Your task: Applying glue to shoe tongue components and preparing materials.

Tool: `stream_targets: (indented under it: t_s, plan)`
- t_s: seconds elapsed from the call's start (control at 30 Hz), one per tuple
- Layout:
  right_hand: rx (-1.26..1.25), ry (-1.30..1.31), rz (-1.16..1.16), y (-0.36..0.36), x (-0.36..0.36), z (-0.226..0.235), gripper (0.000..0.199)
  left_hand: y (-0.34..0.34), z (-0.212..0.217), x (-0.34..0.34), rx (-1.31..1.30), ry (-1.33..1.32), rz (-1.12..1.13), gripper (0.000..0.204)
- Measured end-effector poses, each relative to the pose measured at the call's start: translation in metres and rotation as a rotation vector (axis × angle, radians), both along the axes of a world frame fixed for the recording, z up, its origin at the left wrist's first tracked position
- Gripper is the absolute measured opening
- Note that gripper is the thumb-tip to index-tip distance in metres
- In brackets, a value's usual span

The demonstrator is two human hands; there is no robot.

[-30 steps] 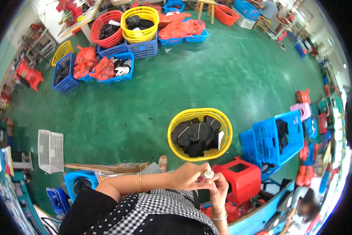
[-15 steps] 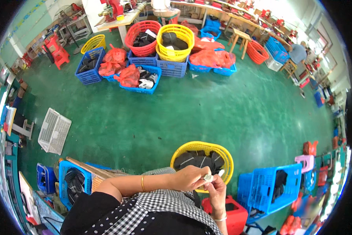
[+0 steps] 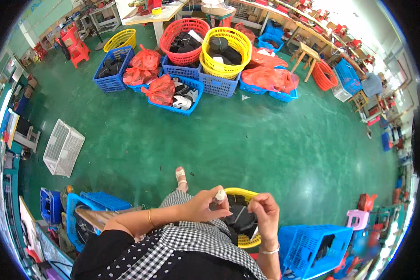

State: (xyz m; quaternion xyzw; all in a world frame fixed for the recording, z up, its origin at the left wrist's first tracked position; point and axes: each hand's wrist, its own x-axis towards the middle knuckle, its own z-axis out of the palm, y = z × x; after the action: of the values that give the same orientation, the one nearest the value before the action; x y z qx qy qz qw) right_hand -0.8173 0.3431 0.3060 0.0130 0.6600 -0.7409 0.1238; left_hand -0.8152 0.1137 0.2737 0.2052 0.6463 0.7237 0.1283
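Observation:
Over the yellow basket [image 3: 247, 192] my two hands are apart. My left hand [image 3: 204, 205] has its thumb and forefinger spread, with a white wrapping [image 3: 220, 195] round one fingertip. Its palm side and other fingers are partly hidden. To its right, my right hand [image 3: 266, 212] is raised with bent fingers drawn together. Anything between those fingertips is hidden or too small to make out. Dark cloth-like bundles [image 3: 240, 215] lie in the basket below, partly covered by my hands and checked apron [image 3: 191, 240].
A blue crate [image 3: 289, 247] lies on its side at right, near a pink stool [image 3: 357, 218]. Left stand another blue crate [image 3: 71, 219] with boards and a white crate [image 3: 63, 149]. Across the green floor are stacked baskets [image 3: 184, 51] and red bags [image 3: 162, 91]. A person [image 3: 372, 85] sits far right.
My hands, together at the white wrapping before, have separated; the right moved up and right. My sandalled foot has come into view ahead, and the view has shifted over the room.

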Motion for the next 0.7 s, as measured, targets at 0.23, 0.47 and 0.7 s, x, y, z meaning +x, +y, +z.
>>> stream_targets:
  t_s: [0.23, 0.47, 0.7]
  plan:
    - [-0.136, -0.053, 0.179, -0.153, -0.197, -0.009, 0.021, -0.131, -0.014, -0.162, -0.129, 0.148, 0.325, 0.037]
    - [-0.215, -0.131, 0.242, -0.274, -0.316, -0.008, 0.010, -0.213, -0.007, -0.287, -0.044, 0.167, 0.334, 0.044]
    - [-0.346, -0.178, 0.329, -0.325, -0.401, -0.027, 0.010, -0.261, 0.000, -0.351, -0.097, 0.291, 0.560, 0.037]
